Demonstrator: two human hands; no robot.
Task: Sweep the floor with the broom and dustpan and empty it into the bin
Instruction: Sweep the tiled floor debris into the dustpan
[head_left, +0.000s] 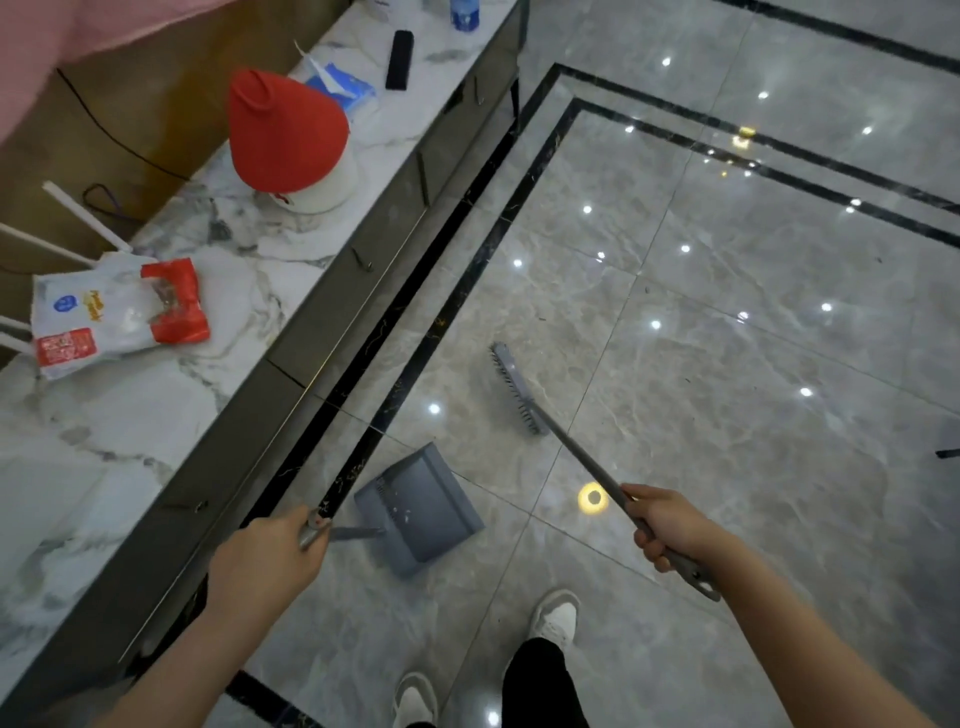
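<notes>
Marble, white with grey veining, tops the long low cabinet (156, 415) along the left; on it lies a crinkled white plastic bag (117, 312) with red panels and a small blue badge, its printing too blurred to read; further along stands a red cone-shaped lamp (288, 132) on a white base, then a blue-and-white tissue pack (345, 88) and a black rectangular remote (399, 60).

Below, the left hand (265, 561) reaches forward from a bare forearm, fingers curled and clamped round the end of the thin metal handle of the dustpan (418, 506); the dustpan is grey plastic, a flat scoop with raised rim, resting on the floor just beside the cabinet's black-tiled border, a few pale specks inside it.

Glossy grey stone tiles make up the floor (727, 364), scattered with reflected ceiling lights and black inlaid border lines.

Ahead of the dustpan, apart from it, the grey head of the broom (517, 389) sits on the tiles, bristles showing as a toothed edge; its slim grey pole slants back to the right hand (670, 525), which is closed tight round it near the looped end, wrist straight, arm extended.

White shoes (556, 618) and a black trouser leg show at the bottom.
</notes>
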